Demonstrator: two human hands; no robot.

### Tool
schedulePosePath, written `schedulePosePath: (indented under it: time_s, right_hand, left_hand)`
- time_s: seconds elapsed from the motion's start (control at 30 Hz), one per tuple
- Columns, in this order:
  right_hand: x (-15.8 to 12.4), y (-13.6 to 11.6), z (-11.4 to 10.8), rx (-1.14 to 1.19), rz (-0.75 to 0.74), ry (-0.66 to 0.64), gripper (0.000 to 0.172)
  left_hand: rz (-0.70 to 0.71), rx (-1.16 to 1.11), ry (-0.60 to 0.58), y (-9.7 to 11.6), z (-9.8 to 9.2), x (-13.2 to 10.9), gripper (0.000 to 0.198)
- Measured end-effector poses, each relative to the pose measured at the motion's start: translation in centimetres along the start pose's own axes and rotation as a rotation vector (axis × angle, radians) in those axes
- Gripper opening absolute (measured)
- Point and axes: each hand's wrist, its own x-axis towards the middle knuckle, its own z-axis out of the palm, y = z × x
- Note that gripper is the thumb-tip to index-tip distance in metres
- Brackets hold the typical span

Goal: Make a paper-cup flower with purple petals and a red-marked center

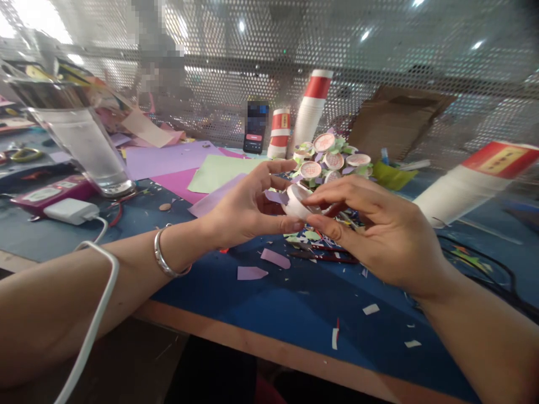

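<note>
A short white cut-down paper cup (296, 203) is held between my two hands above the table. My left hand (252, 202) curves round its left side, with the thumb along the bottom. My right hand (374, 230) pinches the cup's right edge between thumb and fingers. A small purple paper piece (275, 197) sticks out at the cup's left side, by my left fingers. Two purple paper tabs, one a pointed strip (251, 273), lie on the table below. Behind the hands stands a cluster of cup bottoms (310, 169) with red print and green and purple paper bits. Scissors (324, 255) lie under my right hand.
Purple and green paper sheets (225, 171) lie at the back left, near a glass of water (90, 148). A phone (255, 128) leans against the mesh panel. Cup stacks (309, 115) stand behind; another stack (467, 179) tilts at right. A white cable (99, 303) crosses my left arm.
</note>
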Motion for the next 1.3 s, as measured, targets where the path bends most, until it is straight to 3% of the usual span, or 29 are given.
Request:
schedulePosePath:
  time_s: [0.33, 0.53, 0.9, 1.3]
  right_hand:
    - [0.0, -0.1, -0.2, 0.05, 0.014, -0.014, 0.014]
    - [-0.1, -0.3, -0.5, 0.057, 0.043, -0.034, 0.014]
    - [0.0, -0.5, -0.5, 0.0, 0.013, -0.027, 0.013]
    - [0.1, 0.0, 0.1, 0.017, -0.014, -0.039, 0.012]
  left_hand:
    - [0.046, 0.008, -0.065, -0.3, -0.2, -0.1, 0.071]
    - [-0.011, -0.021, -0.051, 0.1, 0.2, -0.2, 0.072]
    - [0.023, -0.066, -0.041, 0.4, 0.4, -0.6, 0.064]
    - [-0.193, -0.213, 0.084, 1.2, 1.3, -0.6, 0.059]
